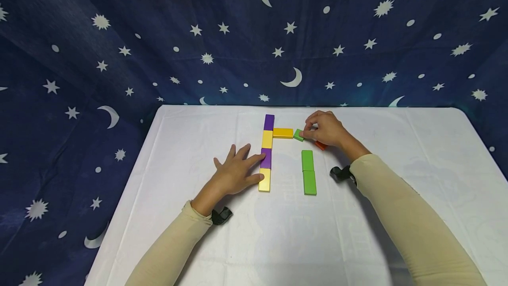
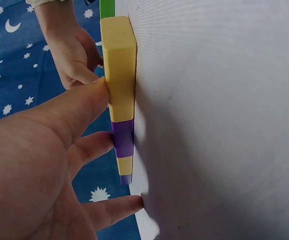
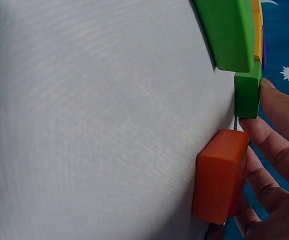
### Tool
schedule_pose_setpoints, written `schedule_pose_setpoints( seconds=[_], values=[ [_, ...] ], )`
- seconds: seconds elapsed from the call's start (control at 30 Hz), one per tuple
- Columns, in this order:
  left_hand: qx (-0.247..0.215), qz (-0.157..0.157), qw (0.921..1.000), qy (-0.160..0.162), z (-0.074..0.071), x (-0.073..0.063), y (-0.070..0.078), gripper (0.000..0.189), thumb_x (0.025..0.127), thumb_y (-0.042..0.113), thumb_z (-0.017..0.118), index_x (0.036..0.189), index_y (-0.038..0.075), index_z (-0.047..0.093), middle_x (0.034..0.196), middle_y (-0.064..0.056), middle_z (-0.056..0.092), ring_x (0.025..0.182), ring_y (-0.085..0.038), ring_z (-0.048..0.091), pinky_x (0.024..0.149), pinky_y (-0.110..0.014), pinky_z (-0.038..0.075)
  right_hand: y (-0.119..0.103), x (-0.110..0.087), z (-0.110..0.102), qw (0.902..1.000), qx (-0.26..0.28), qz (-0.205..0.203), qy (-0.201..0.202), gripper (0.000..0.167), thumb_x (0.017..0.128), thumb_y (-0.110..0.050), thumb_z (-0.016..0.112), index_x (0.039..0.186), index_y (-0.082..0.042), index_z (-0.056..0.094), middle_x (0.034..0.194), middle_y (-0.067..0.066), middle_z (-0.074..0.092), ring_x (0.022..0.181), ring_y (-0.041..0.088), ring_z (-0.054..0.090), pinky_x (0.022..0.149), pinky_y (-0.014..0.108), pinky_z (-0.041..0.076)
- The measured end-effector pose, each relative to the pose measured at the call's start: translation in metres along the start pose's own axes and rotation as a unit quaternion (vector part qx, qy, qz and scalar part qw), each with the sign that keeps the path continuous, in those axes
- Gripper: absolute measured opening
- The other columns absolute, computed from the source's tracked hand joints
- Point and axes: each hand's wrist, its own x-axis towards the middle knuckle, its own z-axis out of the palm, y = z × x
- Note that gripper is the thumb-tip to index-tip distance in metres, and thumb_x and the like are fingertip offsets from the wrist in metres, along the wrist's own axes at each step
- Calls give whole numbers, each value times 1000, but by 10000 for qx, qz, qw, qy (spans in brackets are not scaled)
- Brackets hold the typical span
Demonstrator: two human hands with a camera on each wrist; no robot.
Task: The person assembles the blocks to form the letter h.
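Small green block [image 1: 298, 135]: on the table [image 1: 254, 242], just off the amber bar [image 1: 283, 133], set askew; we cannot tell if they touch. Pushed in crooked, it could knock the bar out of line.
Right hand [image 1: 323, 129]: pinching that block; a late release could, we think, drag it back.
Orange block [image 3: 217, 175]: beside the other fingers, which might nudge it.
Column [image 1: 267, 151]: touching the bar, so we fear a shove would carry through.
Left hand [image 1: 234, 173]: spread, fingertips touching the column; uneven pressure could bend it.
Green pair [image 1: 308, 172]: near the black wrist mount [image 1: 340, 174], which could clip it.
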Motion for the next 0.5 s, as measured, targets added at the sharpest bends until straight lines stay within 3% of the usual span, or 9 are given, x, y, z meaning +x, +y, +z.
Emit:
schedule_pose_setpoints(
  seconds=[0.27,0.5],
  values=[
    [7,6,10000,29,1,1,0,64,95,56,64,154,44,42,171,-8,22,156,-50,10,103,-90,12,3,1,0,9999,94,-91,-14,26,92,-35,75,89,-10,76,131,16,62,128,39,47,112,56,35],
    [1,-1,10000,22,0,0,0,64,95,57,64,154,44,42,171,-8,22,156,-50,10,103,-90,12,3,2,-2,9995,219,-153,-163,20,92,-28,76,96,-9,78,133,18,62,130,37,48,120,55,24]
  ],
)
